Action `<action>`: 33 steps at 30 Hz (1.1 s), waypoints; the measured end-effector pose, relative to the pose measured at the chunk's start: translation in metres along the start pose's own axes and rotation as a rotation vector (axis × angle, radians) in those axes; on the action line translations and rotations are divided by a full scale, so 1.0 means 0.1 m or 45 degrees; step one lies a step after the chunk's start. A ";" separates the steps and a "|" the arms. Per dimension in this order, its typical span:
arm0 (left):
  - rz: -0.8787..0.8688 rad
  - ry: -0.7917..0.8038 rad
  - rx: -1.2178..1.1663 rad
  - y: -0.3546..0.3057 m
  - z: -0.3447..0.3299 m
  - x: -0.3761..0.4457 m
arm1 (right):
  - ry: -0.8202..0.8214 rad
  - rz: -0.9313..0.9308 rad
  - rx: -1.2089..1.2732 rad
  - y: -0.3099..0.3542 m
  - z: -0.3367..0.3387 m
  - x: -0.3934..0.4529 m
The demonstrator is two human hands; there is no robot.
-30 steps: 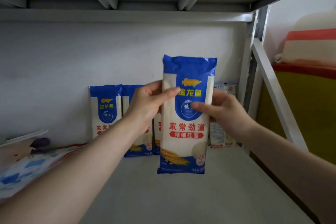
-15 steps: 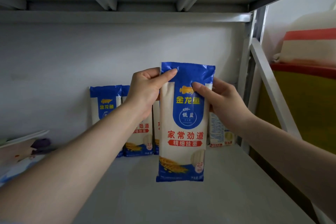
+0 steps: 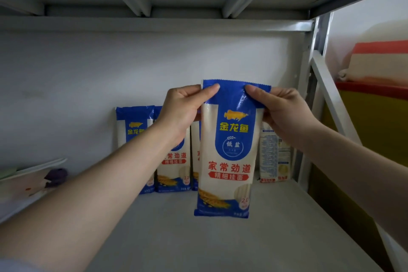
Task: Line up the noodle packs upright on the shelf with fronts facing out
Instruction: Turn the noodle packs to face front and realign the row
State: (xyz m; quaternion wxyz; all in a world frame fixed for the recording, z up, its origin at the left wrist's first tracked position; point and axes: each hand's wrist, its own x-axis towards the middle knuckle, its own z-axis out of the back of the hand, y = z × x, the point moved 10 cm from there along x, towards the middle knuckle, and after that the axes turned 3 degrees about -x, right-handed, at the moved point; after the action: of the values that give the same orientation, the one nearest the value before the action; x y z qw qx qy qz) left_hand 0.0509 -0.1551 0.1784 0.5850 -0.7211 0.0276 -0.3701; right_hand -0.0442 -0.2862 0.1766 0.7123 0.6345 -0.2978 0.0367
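Three noodle packs stand upright in a row at the back wall of the shelf, with their blue fronts facing out. The arm and the held pack hide parts of two of them. That part of the job looks done.

One more noodle pack is up in the air, in front of the row. It is upright and its front faces out. The left hand pinches its top left corner. The right hand pinches its top right corner. Its bottom edge hangs just above the shelf and does not look like it is touching.

At the right end of the row stands a pack showing its back, with small print and no blue front. I think two things are left: set the held pack into the row, and turn that last one around.
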 end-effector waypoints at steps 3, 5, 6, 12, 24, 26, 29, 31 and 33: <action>0.072 0.002 0.014 0.14 0.05 -0.07 | -0.024 -0.031 -0.009 -0.08 -0.01 0.00; 0.159 0.166 0.087 0.33 -0.01 -0.23 | -0.028 -0.045 0.000 -0.11 -0.01 0.01; 0.243 0.260 0.115 0.49 -0.07 -0.35 | -0.027 -0.047 0.003 -0.12 -0.01 0.01; 0.561 0.362 0.303 1.38 -0.16 -0.89 | -0.040 -0.023 0.017 -0.16 0.01 0.03; 0.483 0.296 0.166 1.33 -0.18 -0.67 | 0.282 -0.627 -0.182 -1.63 0.06 -0.80; 0.480 0.292 0.176 1.36 -0.19 -0.67 | 0.196 -0.619 -0.154 -1.67 0.10 -0.79; 0.442 0.264 0.220 1.39 -0.20 -0.65 | 0.165 -0.647 -0.065 -1.71 0.10 -0.80; 0.430 0.291 0.295 1.45 -0.21 -0.64 | 0.100 -0.672 -0.009 -1.76 0.14 -0.82; 0.467 0.370 0.391 1.58 -0.23 -0.67 | 0.031 -0.690 0.046 -1.83 0.21 -0.83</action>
State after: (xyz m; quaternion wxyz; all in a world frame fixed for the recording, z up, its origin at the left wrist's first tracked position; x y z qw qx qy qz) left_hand 0.0508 -0.1917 0.0094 0.7345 -0.5465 0.1848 -0.3573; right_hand -0.0414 -0.3138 -0.0234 0.6883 0.7031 -0.1078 -0.1424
